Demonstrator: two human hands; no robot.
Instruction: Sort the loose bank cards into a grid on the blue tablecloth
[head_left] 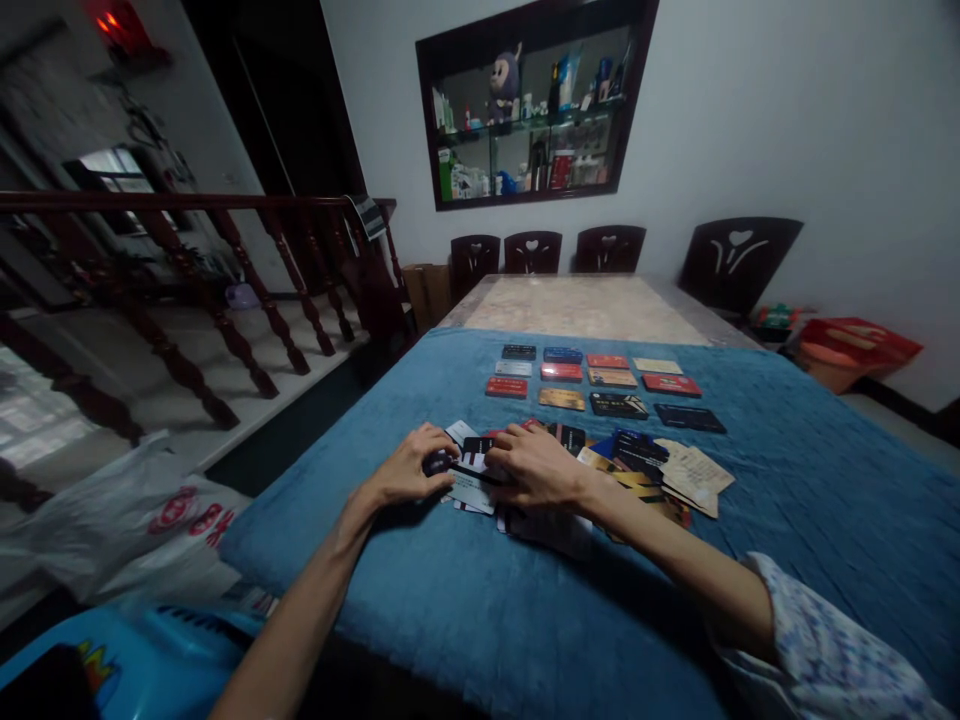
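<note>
My left hand [415, 466] curls its thumb and fingers round the left edge of a white card with a black stripe [471, 486]. At the card's right edge, my right hand [536, 465] is closed with bent fingers, partly covering it. Both hands are over a loose pile of mixed cards. Dark cards [480, 445] and a pale card [459, 431] show between and behind the hands. On the pile's right side lie a gold-and-black card [637, 487], dark blue cards [637, 452] and several beige paper slips [694, 475]. My right forearm and hand hide part of the pile.
Behind the pile, small card stacks stand in rows, including a red one [506, 387], a gold one [561, 399] and a black one [619, 405]. A blue cloth [390, 580] covers the near table. Chairs [532, 252] stand beyond; a wooden railing [187, 205] runs along the left.
</note>
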